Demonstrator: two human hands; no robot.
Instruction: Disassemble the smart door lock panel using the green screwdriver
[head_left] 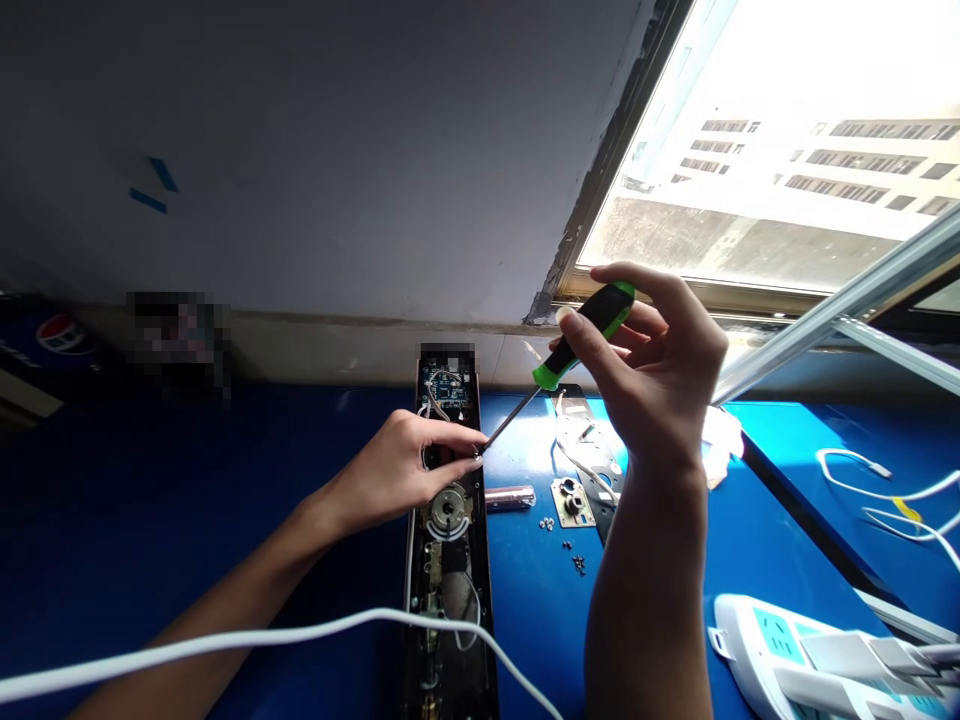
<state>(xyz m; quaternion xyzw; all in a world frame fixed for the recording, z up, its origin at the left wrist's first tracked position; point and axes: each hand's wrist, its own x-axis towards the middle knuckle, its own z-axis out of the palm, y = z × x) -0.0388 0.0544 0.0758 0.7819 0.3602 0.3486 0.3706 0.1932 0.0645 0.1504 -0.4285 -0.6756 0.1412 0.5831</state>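
You: right hand [660,370] closed round green-black screwdriver [589,335], tip at left fingertips [474,462]. Left hand [397,475] curled on open lock panel [448,610], any pinched part too small to tell. Panel on blue bench [525,610], small screws [547,523] beside. Keep shaft square, steady.

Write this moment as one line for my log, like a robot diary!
left hand: on open door lock | right hand: holds green-and-black screwdriver | screwdriver tip: at left hand's fingertips
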